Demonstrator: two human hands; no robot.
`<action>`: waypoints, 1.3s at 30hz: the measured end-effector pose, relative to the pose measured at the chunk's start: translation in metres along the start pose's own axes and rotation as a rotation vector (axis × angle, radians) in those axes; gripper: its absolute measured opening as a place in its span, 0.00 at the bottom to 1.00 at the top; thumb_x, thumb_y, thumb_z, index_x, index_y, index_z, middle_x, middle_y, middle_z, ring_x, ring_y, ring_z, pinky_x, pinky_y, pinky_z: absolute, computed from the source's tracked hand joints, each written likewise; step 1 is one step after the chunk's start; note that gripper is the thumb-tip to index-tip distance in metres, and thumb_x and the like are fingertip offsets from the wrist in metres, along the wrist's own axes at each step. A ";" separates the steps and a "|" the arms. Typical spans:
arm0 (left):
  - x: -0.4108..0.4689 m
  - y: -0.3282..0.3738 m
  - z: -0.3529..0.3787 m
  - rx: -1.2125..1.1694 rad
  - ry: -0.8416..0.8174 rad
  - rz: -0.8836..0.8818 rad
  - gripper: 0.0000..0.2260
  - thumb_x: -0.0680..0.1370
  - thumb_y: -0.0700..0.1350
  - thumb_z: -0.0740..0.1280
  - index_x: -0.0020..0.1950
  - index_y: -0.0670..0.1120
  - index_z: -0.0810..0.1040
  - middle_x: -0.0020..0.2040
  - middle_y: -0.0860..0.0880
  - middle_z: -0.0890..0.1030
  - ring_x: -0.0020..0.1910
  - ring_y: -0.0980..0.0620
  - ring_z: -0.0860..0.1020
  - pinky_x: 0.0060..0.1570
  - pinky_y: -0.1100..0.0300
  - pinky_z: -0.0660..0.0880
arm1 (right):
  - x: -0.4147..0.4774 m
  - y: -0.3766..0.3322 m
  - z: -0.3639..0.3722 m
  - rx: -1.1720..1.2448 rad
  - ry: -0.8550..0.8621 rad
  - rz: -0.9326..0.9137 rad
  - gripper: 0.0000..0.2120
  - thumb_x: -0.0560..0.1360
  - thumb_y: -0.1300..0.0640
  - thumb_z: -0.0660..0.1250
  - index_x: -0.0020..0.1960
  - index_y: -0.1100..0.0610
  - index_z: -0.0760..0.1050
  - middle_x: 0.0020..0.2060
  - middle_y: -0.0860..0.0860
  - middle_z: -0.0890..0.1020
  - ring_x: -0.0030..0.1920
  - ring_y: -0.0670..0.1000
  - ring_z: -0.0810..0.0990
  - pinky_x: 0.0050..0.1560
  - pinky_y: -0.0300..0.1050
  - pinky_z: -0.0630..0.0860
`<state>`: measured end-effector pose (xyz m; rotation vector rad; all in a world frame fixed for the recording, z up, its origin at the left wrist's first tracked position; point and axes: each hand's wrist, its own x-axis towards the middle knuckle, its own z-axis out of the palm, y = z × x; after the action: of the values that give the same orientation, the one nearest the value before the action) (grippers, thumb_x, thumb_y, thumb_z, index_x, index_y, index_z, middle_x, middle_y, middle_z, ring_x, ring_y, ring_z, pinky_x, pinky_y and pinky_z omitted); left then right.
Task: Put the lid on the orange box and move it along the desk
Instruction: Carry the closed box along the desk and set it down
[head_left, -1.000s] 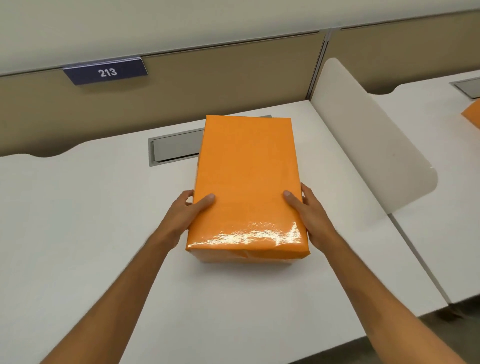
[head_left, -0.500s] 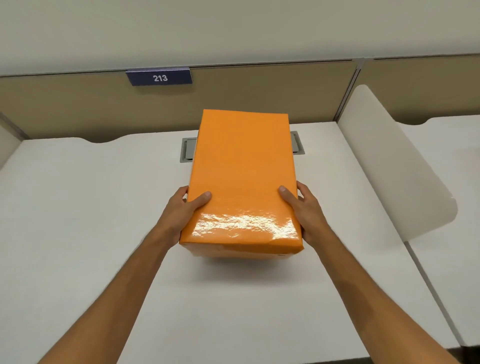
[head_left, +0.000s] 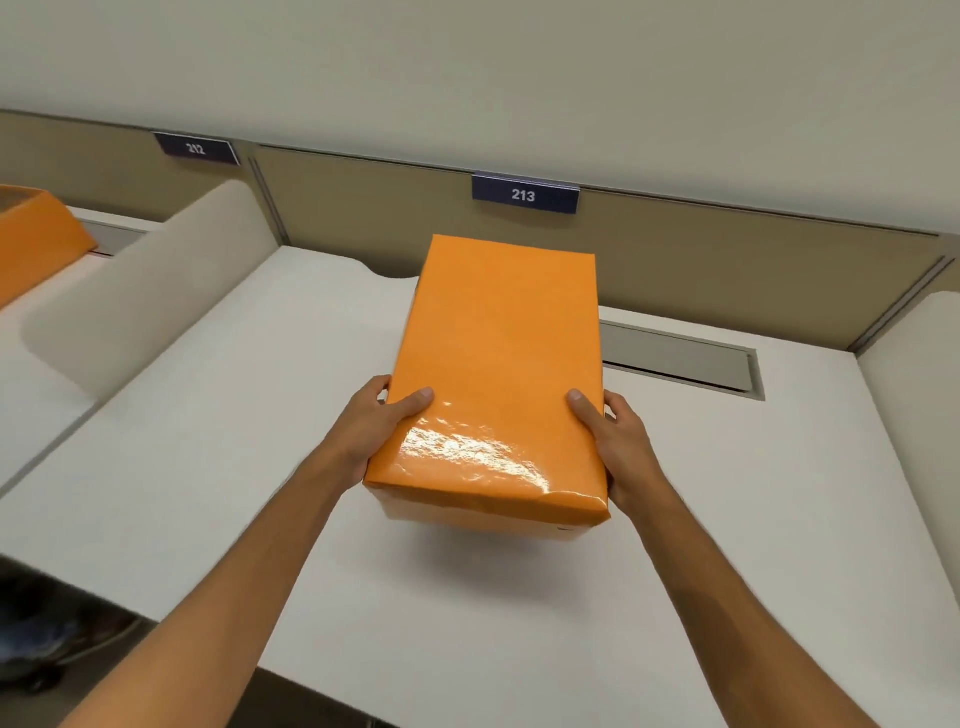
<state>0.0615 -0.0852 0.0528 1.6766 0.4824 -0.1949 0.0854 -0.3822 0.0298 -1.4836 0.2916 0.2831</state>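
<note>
The white desk (head_left: 218, 499) fills most of the view, and behind it stands a beige partition wall (head_left: 753, 260). A rounded cream divider panel (head_left: 140, 291) separates this desk from the neighbouring one on the left, and the edge of another such panel (head_left: 914, 353) shows on the right. The orange box (head_left: 498, 374) with its glossy orange lid (head_left: 496, 358) on top is above the middle of the desk, its near end raised, with a soft shadow on the surface under it. The left hand (head_left: 371, 431) grips the left side of the box, thumb lying on the lid, and the right hand (head_left: 618, 447) grips the right side in the same way; both are closed firmly around it. A second orange box (head_left: 31, 239) sits on the left desk. A grey cable tray (head_left: 680, 358) lies in the desk, partly hidden behind the box. Two dark blue number plates, 213 (head_left: 524, 195) and 212 (head_left: 196, 149), hang on the partition.
</note>
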 end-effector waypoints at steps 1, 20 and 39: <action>0.000 -0.001 -0.012 -0.005 0.013 -0.003 0.28 0.71 0.58 0.75 0.69 0.54 0.71 0.59 0.49 0.83 0.50 0.45 0.85 0.40 0.51 0.83 | 0.002 -0.001 0.013 -0.005 -0.014 0.003 0.36 0.72 0.39 0.74 0.74 0.50 0.67 0.60 0.51 0.82 0.52 0.54 0.86 0.40 0.49 0.85; 0.071 -0.006 -0.225 0.028 -0.009 0.009 0.31 0.73 0.58 0.75 0.72 0.52 0.69 0.60 0.47 0.83 0.50 0.44 0.85 0.44 0.48 0.83 | 0.032 0.008 0.231 -0.019 -0.006 0.015 0.37 0.72 0.38 0.73 0.75 0.50 0.66 0.63 0.52 0.81 0.54 0.57 0.85 0.49 0.57 0.85; 0.140 0.025 -0.309 0.008 -0.027 -0.045 0.34 0.66 0.60 0.79 0.69 0.52 0.74 0.58 0.48 0.85 0.52 0.44 0.85 0.49 0.47 0.83 | 0.078 -0.024 0.309 -0.067 -0.106 0.013 0.35 0.69 0.36 0.73 0.71 0.49 0.69 0.57 0.45 0.82 0.54 0.52 0.83 0.43 0.53 0.80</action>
<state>0.1521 0.2421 0.0721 1.6697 0.4997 -0.2527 0.1722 -0.0749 0.0440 -1.5276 0.2085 0.3838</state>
